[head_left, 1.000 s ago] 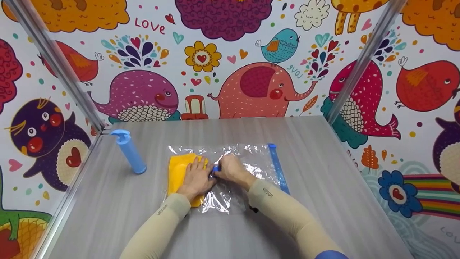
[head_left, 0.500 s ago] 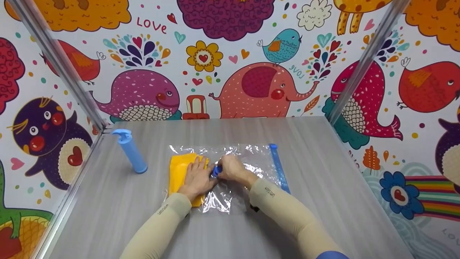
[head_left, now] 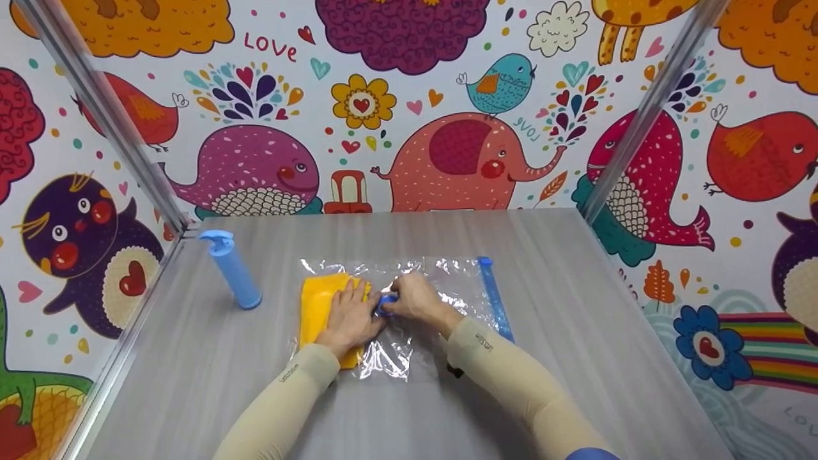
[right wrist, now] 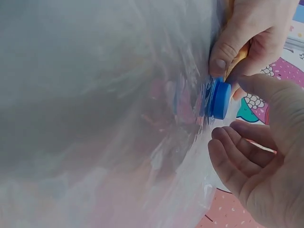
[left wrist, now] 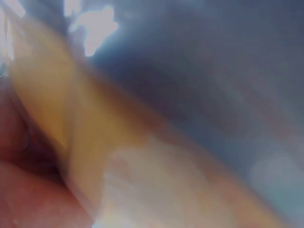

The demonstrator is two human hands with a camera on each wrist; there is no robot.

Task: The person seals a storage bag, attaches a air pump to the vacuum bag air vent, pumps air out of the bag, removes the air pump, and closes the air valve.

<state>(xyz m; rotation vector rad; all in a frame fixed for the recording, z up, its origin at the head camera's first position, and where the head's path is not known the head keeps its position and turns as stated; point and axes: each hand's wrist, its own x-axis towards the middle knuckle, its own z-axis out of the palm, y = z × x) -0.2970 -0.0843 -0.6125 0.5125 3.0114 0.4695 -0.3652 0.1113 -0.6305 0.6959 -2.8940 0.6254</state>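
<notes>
One blue hand pump stands at left. One yellow cloth lies inside one clear bag, under the left hand, fingers straight. The right hand's curved fingers are parted around one blue cap. One blue zip strip edges the bag's right end.

Head view: bright, even light, mostly sharp; hard glare on the plastic bag, soft shadow on the table toward its near edge. Left wrist: badly out of focus, blown highlight upper left. Right wrist: duller, bag hazy and low-contrast, blue cap reasonably crisp.
</notes>
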